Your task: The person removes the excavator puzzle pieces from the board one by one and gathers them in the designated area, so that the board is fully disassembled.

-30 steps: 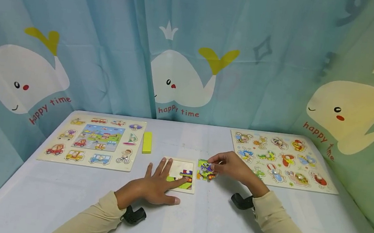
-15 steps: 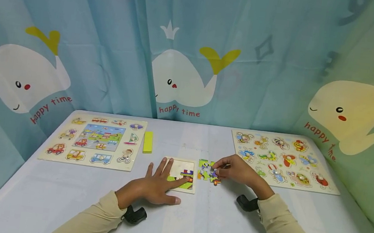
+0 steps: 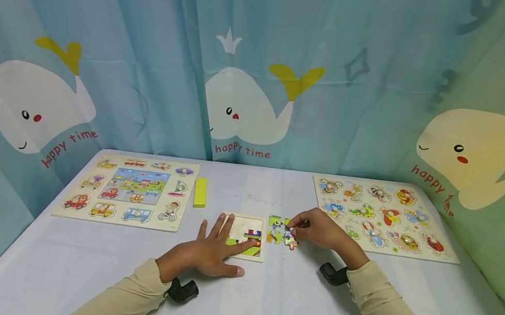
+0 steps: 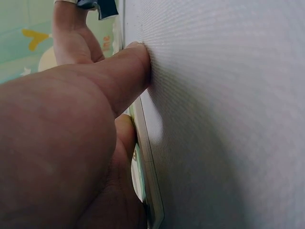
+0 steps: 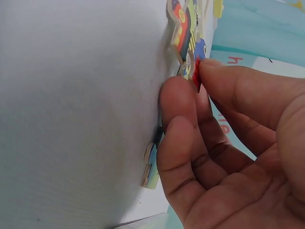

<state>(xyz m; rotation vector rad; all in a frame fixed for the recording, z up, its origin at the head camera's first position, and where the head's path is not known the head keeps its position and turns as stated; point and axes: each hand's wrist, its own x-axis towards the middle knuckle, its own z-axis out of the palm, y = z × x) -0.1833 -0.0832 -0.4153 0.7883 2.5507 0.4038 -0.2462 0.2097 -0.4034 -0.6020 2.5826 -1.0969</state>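
My left hand [image 3: 211, 254] lies with its fingers spread over a small square wooden puzzle board [image 3: 241, 222]. Part of a colourful picture, with yellow-black stripes and green, fills the board's lower right. To the right of it, my right hand [image 3: 319, 228] pinches a purple and pink jigsaw piece [image 3: 291, 241] between thumb and fingers; the right wrist view shows the red and blue edge of a piece [image 5: 197, 71] at the fingertips. Several green and orange jigsaw pieces [image 3: 275, 237] lie between board and hand. In the left wrist view, the left hand [image 4: 62, 143] hides most of the board.
A vehicle peg puzzle [image 3: 68, 213] lies at the left, with a yellow block [image 3: 200, 193] beside its right edge. An insect peg puzzle [image 3: 438, 255] lies at the right, behind the right hand. A whale-print curtain [image 3: 358, 133] borders the white table [image 3: 273, 305].
My right hand has shifted slightly right with a piece, away from the green and orange pieces. The piece's visible colours have changed from purple with orange to purple and pink. The left hand stays put.
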